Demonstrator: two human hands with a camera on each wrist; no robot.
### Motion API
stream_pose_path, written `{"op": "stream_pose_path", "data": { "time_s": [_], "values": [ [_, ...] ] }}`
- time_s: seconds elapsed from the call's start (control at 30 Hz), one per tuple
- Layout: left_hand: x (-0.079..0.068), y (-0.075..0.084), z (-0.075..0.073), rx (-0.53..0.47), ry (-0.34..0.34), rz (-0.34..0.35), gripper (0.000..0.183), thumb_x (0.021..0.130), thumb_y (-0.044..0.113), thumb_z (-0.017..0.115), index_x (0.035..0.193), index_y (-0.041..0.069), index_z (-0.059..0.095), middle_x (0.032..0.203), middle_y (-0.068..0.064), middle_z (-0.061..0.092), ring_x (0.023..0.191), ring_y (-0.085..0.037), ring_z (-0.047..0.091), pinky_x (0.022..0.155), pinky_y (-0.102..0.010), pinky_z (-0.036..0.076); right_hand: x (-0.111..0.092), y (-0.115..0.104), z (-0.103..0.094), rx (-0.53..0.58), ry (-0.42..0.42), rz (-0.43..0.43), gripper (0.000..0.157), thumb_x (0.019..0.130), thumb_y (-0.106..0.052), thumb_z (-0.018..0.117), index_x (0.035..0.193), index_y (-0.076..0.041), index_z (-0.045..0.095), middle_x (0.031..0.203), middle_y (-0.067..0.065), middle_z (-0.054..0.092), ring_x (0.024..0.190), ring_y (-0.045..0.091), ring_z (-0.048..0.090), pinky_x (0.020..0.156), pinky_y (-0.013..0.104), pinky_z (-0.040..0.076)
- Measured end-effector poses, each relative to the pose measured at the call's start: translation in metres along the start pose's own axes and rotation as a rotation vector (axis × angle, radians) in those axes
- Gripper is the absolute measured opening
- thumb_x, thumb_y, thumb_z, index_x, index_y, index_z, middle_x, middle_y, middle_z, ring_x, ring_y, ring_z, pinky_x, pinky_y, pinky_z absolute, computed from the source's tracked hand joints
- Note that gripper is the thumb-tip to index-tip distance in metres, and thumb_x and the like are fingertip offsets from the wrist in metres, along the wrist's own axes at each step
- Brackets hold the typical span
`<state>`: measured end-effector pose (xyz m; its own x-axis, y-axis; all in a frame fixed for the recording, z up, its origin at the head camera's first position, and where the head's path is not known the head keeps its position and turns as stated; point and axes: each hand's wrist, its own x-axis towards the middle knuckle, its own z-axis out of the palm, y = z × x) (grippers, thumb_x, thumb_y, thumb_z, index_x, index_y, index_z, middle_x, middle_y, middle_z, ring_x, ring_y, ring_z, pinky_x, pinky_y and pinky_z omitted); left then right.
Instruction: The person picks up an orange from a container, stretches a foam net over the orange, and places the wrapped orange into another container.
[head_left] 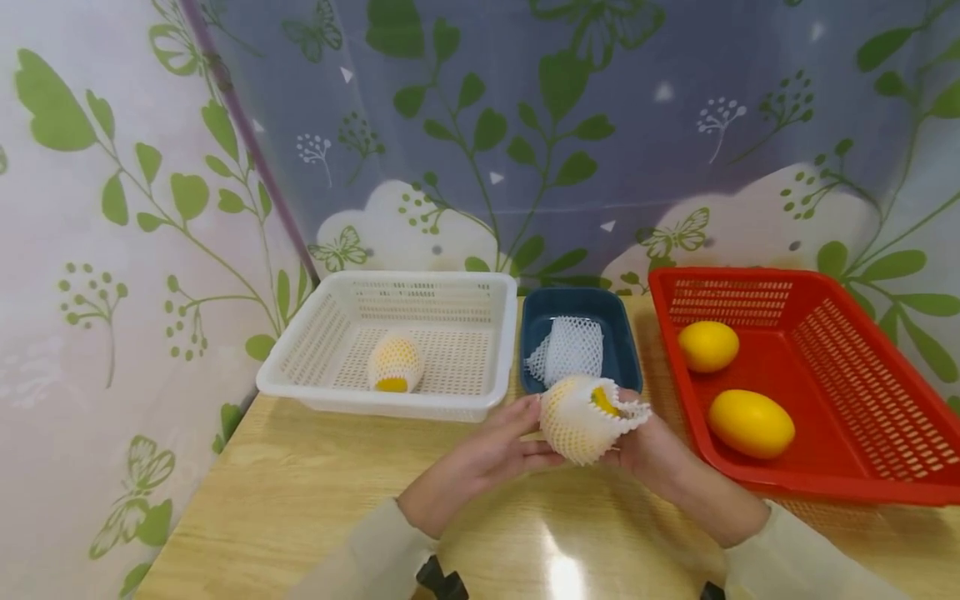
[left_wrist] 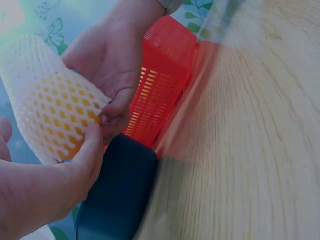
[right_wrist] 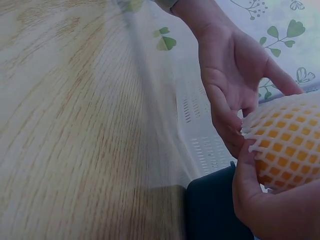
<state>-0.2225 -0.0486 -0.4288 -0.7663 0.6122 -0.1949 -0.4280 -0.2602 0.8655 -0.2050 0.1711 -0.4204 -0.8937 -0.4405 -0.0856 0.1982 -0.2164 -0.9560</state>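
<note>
Both hands hold a smooth, oval yellow fruit in a white foam net [head_left: 576, 421] above the wooden table, in front of the blue tray. My left hand [head_left: 491, 450] grips its left side, thumb near the top and fingers underneath. The right hand [head_left: 660, 450] grips the other side, where the net's loose end [head_left: 633, 414] stands open and bare yellow skin shows. In the left wrist view, fingers of both hands meet at the net's edge [left_wrist: 106, 101]. The right wrist view shows the netted fruit [right_wrist: 292, 142] between the left hand [right_wrist: 232, 75] and the right hand [right_wrist: 280, 210].
On the left, a white basket [head_left: 386, 403] contains one netted yellow fruit [head_left: 396, 362]. Empty foam nets [head_left: 573, 350] lie in the small dark blue tray [head_left: 633, 367]. To the right, a red basket [head_left: 825, 367] holds two bare yellow fruits [head_left: 752, 423]. A patterned curtain [head_left: 480, 125] hangs behind.
</note>
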Motion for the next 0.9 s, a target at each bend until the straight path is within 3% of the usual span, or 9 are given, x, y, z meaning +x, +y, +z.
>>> {"op": "stream_pose_path", "data": {
  "time_s": [0.27, 0.57, 0.9],
  "values": [
    [0.001, -0.003, 0.003, -0.04, 0.008, 0.02, 0.058, 0.103, 0.039, 0.042, 0.15, 0.009, 0.026, 0.139, -0.02, 0.039, 0.116, -0.037, 0.051, 0.106, -0.053, 0.038, 0.0, -0.002, 0.005, -0.037, 0.075, 0.009, 0.03, 0.105, -0.043, 0.031, 0.121, -0.027, 0.051, 0.108, -0.01, 0.061, 0.098, 0.011, 0.058, 0.084, 0.031, 0.052],
    [0.003, -0.006, 0.002, -0.045, 0.006, 0.0, 0.059, 0.101, 0.04, 0.048, 0.145, 0.006, 0.027, 0.133, -0.016, 0.042, 0.117, -0.035, 0.049, 0.106, -0.053, 0.037, -0.001, 0.002, 0.006, -0.018, 0.131, 0.039, 0.032, 0.105, -0.045, 0.032, 0.106, -0.033, 0.062, 0.099, -0.007, 0.064, 0.09, 0.015, 0.058, 0.079, 0.029, 0.052],
    [0.003, -0.007, 0.002, -0.01, 0.028, -0.001, 0.046, 0.101, 0.035, 0.051, 0.133, 0.005, 0.036, 0.13, -0.016, 0.045, 0.107, -0.033, 0.055, 0.103, -0.05, 0.042, 0.001, 0.004, 0.011, 0.012, 0.222, 0.132, 0.04, 0.104, -0.044, 0.03, 0.133, -0.018, 0.04, 0.113, -0.004, 0.052, 0.102, 0.017, 0.049, 0.085, 0.031, 0.045]
  ]
}}
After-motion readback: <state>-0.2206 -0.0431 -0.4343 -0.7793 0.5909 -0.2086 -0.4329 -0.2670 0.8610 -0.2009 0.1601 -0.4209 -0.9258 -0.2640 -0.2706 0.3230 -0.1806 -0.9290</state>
